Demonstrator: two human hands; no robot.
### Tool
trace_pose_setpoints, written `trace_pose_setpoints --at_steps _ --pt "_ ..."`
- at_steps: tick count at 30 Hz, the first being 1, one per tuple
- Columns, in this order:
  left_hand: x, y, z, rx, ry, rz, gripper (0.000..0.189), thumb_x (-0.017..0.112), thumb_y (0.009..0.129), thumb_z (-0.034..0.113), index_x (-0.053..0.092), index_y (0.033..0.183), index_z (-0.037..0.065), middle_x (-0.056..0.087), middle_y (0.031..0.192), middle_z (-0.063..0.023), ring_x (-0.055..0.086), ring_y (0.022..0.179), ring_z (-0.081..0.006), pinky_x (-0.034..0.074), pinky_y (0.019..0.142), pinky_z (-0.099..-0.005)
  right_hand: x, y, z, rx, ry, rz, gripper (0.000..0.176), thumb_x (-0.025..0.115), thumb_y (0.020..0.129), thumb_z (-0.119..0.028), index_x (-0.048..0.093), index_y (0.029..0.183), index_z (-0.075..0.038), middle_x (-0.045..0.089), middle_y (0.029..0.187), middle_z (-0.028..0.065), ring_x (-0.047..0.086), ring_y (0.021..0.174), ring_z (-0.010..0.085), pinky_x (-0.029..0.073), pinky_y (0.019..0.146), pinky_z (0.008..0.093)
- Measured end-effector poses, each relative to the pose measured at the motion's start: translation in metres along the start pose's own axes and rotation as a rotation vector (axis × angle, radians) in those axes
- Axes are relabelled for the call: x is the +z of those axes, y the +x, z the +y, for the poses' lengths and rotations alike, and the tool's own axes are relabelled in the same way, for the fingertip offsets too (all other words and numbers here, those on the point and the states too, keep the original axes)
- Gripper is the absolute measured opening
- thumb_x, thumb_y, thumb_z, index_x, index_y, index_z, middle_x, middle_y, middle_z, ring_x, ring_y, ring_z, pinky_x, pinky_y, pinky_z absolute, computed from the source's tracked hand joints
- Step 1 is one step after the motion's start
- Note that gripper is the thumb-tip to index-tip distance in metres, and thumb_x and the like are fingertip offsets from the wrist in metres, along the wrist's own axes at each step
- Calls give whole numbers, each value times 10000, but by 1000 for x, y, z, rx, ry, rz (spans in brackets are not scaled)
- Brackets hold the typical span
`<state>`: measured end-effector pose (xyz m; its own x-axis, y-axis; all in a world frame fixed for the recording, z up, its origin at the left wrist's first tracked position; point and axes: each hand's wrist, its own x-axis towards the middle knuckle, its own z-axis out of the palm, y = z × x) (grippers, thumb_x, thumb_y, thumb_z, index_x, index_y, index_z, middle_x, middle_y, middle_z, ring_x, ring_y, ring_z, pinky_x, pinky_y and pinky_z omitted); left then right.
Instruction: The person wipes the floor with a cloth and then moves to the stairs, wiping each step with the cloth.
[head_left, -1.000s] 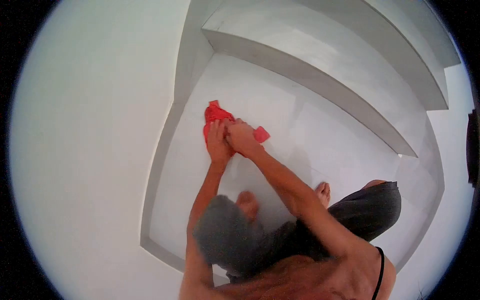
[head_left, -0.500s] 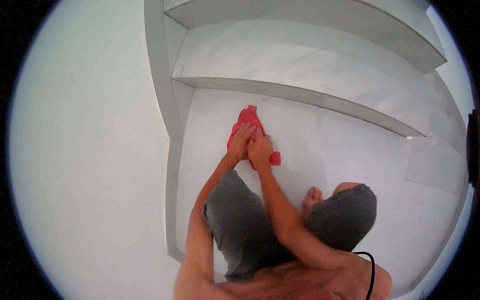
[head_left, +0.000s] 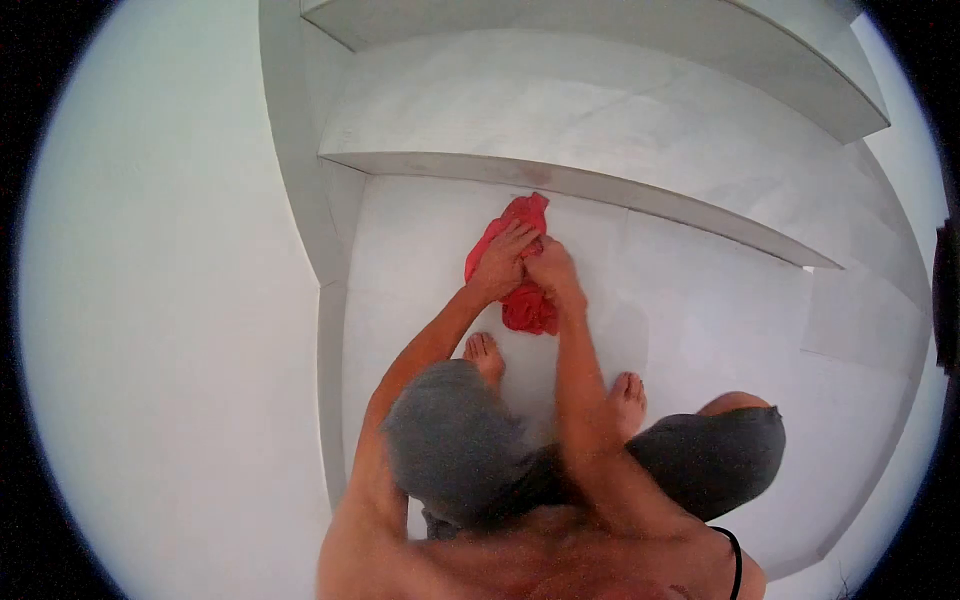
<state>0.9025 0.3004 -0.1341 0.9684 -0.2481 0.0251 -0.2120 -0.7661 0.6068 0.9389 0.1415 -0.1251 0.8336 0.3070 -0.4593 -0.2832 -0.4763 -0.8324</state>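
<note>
A crumpled red cloth [head_left: 530,308] lies on the pale floor just below the lowest step. My left hand [head_left: 504,262] presses flat on the cloth's left part, its fingers stretched toward the step. Beside it, my right hand [head_left: 550,268] has its fingers curled on the cloth's right edge, closed around a bit of the fabric. The two hands are close together, and some of the cloth shows above and below them.
White steps with grey front edges [head_left: 600,186] rise beyond the cloth. A low grey-white ledge [head_left: 332,370] and a broad white surface [head_left: 170,300] are on the left. My bare feet [head_left: 628,400] and bent knees in grey shorts [head_left: 455,430] are below.
Both hands and the cloth have moved right, and the cloth's top is nearer the step. The right hand's fingers have curled more. My left foot has come into view, and the knees are farther apart.
</note>
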Motion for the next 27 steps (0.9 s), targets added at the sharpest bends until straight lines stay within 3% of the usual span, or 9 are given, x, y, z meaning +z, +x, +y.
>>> trace_pose_setpoints --at_steps 2,4,7,10,16,20,25,27 --pt "23 16 -4 42 -23 26 515 574 861 83 582 1366 -17 564 1436 -232 438 1426 -408 337 1199 -491 -38 2 -11 154 37 -120 384 615 873 -233 674 1177 -6 710 1050 267 676 1014 433 531 923 497" --pt "46 29 5 60 -52 38 509 583 846 97 601 1341 -20 586 1408 -230 450 1415 -407 352 1186 -492 -77 -4 -26 353 53 -220 400 615 869 -239 690 1182 -2 714 1013 275 688 896 446 547 838 477" --pt "22 46 39 4 -160 41 479 615 835 134 631 1291 -13 609 1370 -225 483 1380 -405 381 1154 -501 -64 29 29 -12 -387 123 367 623 871 -254 725 1110 5 711 966 291 693 909 443 544 842 485" --pt "26 49 31 -53 -211 54 445 636 840 157 640 1251 -14 622 1332 -211 518 1324 -402 399 1119 -515 -53 30 14 -22 -455 309 331 584 898 -262 716 973 32 695 964 289 676 875 467 537 789 535" --pt "44 34 11 72 -107 294 432 643 866 196 630 1234 -30 619 1314 -193 524 1291 -389 402 1091 -513 -38 57 25 -29 -524 427 278 628 885 -252 698 868 17 702 939 267 679 903 461 536 780 528" --pt "14 6 6 43 -39 279 442 628 897 225 620 1261 -26 609 1338 -214 521 1296 -404 392 1103 -525 -18 59 6 -147 -444 494 287 660 883 -277 689 886 9 705 899 258 688 875 464 543 751 521" --pt "-5 -19 -1 -45 -74 254 430 607 919 255 626 1263 -3 624 1295 -241 552 1226 -438 401 1091 -535 37 61 -31 -110 -651 621 284 683 881 -314 717 924 -35 734 887 214 719 845 421 574 727 504" --pt "-14 -30 -1 -95 -86 239 486 625 908 268 603 1300 -19 594 1359 -219 506 1306 -399 384 1097 -534 50 53 -42 -25 -599 618 271 685 876 -312 718 917 -47 742 888 192 725 835 395 580 709 496"
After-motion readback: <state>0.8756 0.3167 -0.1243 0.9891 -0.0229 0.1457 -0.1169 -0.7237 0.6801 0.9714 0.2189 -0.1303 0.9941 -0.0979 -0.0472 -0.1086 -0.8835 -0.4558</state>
